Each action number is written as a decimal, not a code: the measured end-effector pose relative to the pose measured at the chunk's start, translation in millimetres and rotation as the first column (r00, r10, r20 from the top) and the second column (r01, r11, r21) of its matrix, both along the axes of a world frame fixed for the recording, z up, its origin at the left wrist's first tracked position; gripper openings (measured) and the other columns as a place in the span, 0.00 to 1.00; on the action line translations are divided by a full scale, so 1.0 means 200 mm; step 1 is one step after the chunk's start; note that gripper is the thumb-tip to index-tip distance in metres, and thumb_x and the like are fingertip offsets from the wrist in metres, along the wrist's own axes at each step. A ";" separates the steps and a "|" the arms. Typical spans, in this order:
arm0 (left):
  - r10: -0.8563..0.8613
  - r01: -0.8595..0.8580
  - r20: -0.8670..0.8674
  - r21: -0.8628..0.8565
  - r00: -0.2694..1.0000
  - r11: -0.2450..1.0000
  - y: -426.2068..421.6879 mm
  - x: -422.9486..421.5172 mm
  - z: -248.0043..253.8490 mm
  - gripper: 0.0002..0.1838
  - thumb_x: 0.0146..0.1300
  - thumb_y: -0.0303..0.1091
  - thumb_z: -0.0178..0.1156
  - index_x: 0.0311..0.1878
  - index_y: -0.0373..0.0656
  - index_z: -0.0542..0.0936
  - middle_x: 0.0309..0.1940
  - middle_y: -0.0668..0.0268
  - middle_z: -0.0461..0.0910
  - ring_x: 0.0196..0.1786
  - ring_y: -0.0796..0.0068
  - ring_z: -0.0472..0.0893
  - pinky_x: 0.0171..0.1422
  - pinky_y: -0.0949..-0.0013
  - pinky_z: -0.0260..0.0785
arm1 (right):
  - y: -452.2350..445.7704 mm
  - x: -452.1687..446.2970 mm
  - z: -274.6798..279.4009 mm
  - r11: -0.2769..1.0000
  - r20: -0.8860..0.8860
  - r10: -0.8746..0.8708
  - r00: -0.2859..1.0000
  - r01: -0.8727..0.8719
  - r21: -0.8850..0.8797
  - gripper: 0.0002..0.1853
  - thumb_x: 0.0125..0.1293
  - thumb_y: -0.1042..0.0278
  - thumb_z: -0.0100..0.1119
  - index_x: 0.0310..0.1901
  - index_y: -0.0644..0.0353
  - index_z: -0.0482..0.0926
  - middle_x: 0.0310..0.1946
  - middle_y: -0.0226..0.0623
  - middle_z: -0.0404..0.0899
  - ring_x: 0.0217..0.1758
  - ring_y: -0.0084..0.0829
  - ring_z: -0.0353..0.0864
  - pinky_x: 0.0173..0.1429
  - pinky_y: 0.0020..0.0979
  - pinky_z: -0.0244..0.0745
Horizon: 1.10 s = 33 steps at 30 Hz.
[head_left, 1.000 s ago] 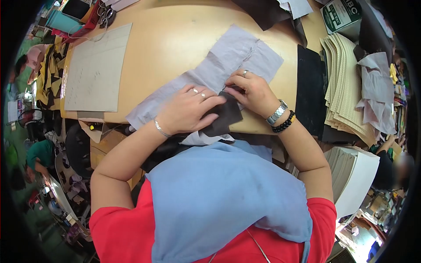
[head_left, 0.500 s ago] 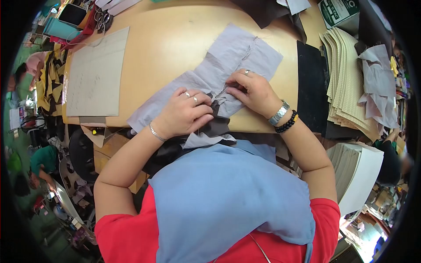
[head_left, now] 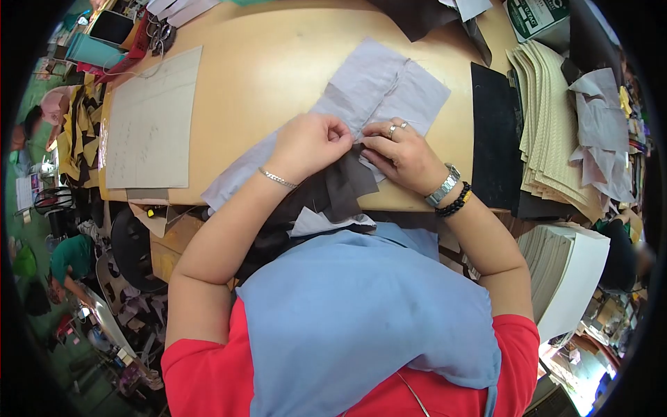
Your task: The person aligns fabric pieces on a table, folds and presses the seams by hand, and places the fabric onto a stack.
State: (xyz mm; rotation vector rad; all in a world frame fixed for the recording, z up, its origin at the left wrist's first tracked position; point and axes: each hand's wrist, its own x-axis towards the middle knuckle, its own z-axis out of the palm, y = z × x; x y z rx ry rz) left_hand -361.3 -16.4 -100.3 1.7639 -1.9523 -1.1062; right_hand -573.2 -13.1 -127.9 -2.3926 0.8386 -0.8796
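Observation:
A wrinkled light grey-purple cloth [head_left: 361, 76] lies diagonally across the wooden table, with a seam running down its upper part. Dark brown fabric [head_left: 351, 184] extends from beneath my hands toward the near edge. My left hand [head_left: 313, 142] is closed over the cloth's middle, thumb and index finger pinched together; what they hold is too small to make out. Just to the right, my right hand [head_left: 399, 153] has its thumb and fingers pressed together on the cloth by the seam's lower end. The fingertips of both hands are almost touching.
A pale board [head_left: 153, 118] lies at the table's left. At right are a black mat [head_left: 495, 139], stacked cream sheets [head_left: 552, 132] and grey cloth scraps [head_left: 603, 132]. Dark fabric [head_left: 417, 17] is at the far edge. A person in green [head_left: 71, 260] is at far left.
My left hand has moved up and right to my right hand and its fingers have curled into a pinch. The dark fabric shows more below the hands than half a second ago.

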 end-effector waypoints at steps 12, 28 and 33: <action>-0.074 0.097 -0.077 0.374 0.994 0.922 -0.18 0.03 -0.02 0.11 0.52 0.41 0.65 0.32 0.44 0.87 0.22 0.67 0.83 0.23 0.78 0.80 0.32 0.72 0.73 | 0.01 -0.04 0.04 0.932 -0.137 0.304 0.943 -0.324 -0.161 0.14 0.52 0.77 0.66 0.43 0.56 0.81 0.43 0.36 0.80 0.45 0.38 0.78 0.53 0.38 0.74; -0.138 0.177 -0.115 0.476 0.984 0.862 -0.21 0.04 0.01 0.11 0.63 0.38 0.64 0.38 0.39 0.85 0.28 0.72 0.82 0.29 0.85 0.76 0.34 0.77 0.69 | -0.02 0.06 0.02 1.000 -0.008 -0.008 1.000 0.008 -0.012 0.13 0.50 0.80 0.65 0.38 0.57 0.75 0.29 0.36 0.79 0.34 0.40 0.81 0.39 0.36 0.76; -0.115 0.140 -0.084 0.411 0.990 0.901 -0.18 0.03 -0.03 0.10 0.61 0.38 0.61 0.35 0.41 0.85 0.25 0.66 0.82 0.25 0.75 0.79 0.33 0.70 0.73 | -0.04 0.07 0.03 0.998 0.015 0.059 0.998 -0.059 -0.030 0.20 0.41 0.83 0.64 0.39 0.57 0.76 0.30 0.37 0.79 0.37 0.40 0.81 0.40 0.36 0.76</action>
